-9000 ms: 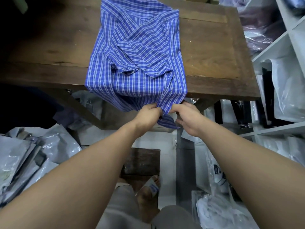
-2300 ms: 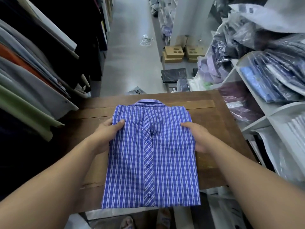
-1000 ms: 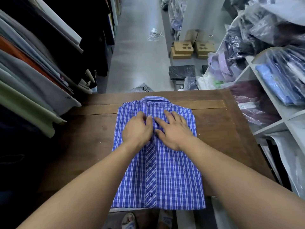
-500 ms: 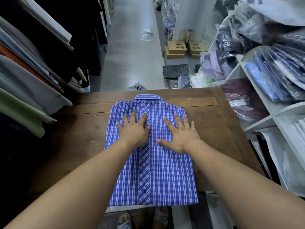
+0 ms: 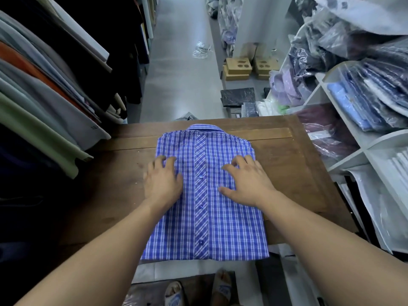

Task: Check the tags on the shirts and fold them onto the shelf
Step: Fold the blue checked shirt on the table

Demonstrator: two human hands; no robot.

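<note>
The wooden table (image 5: 287, 164) carried the folded blue plaid shirt (image 5: 205, 217) at its middle, collar toward the far edge and hem overhanging the near edge. The white shelf (image 5: 384, 138) stood beyond the right edge. The left hand (image 5: 162, 182) and right hand (image 5: 247, 182) lay open on the cloth, gripping nothing. The shirt looked light, soft and floppy, so it was probably best lifted from under both side edges.

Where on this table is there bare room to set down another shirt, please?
The table is bare left of the checked shirt, toward the hanging garments, and in a strip on its right, by the white shelf. The middle is crowded: left hand and right hand rest on the shirt. The shelf is packed.
</note>
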